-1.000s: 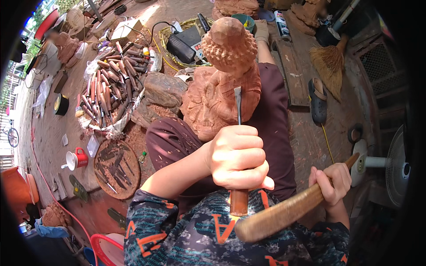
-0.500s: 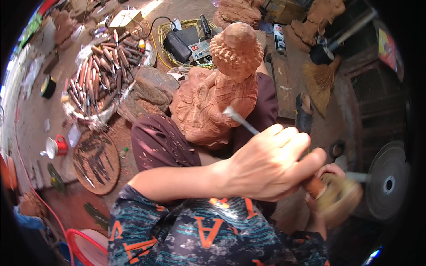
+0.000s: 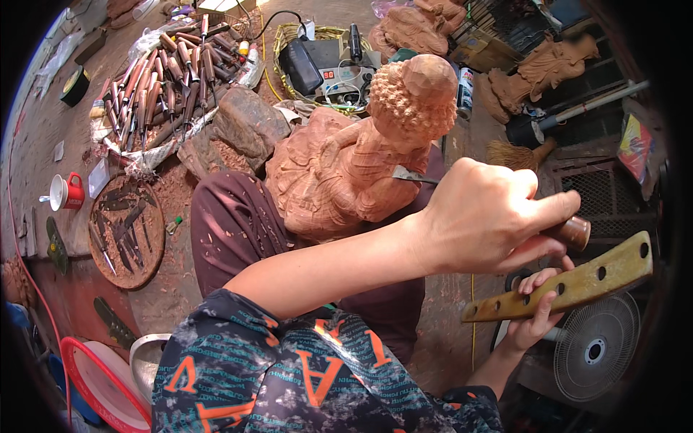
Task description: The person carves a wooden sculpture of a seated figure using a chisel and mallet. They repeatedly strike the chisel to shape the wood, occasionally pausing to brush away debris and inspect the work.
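Head view: chips point(image 3: 179, 189) litter floor point(image 3: 180, 263) between carving point(image 3: 336, 177) and round tray point(image 3: 149, 261).

Chisels point(image 3: 155, 90) left of statue point(image 3: 325, 177), blades point(image 3: 134, 213) on board point(image 3: 149, 258), fan point(image 3: 595, 351) right, likely carvings point(image 3: 411, 32) behind.

The person is wearing a dark, short-sleeved shirt point(image 3: 271, 379) in the lower frame, bearing big orange letters point(image 3: 315, 376) and pale blotches; maroon trousers point(image 3: 227, 224) with light flecks are showing left of centre.
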Motion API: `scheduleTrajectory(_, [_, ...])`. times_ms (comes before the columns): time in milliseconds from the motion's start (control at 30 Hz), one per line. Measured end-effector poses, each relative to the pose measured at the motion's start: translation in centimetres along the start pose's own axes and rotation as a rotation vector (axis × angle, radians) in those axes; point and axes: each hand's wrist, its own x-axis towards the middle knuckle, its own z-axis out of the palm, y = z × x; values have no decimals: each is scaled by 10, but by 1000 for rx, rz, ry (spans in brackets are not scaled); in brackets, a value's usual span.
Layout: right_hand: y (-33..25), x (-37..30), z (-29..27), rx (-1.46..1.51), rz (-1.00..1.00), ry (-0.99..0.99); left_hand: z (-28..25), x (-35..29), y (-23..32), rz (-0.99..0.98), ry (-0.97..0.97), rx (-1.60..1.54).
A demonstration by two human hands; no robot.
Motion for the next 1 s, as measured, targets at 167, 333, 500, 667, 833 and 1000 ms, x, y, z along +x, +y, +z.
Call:
scheduleTrajectory(167, [-11,9,10,-252,-89,15,3,7,-1,-95,128,-127])
scheduleTrajectory(333, [-6,12,7,-701,-149,-19,8,8,-4,-113,201,-99])
scheduleTrajectory(500, [-1,7,0,-725,-59,17,5,4,-3,-135,150,51])
scheduleTrajectory(667, [23,-13,-7,-632,-67,106,4,-10,16,-128,35,85])
scheduleTrajectory(833, [24,-24,3,-629,-146,188,19,-7,15,88,76,-84])
scheduleTrajectory(1000, [20,-26,6,-407,-81,199,22,-11,5,97,43,-54])
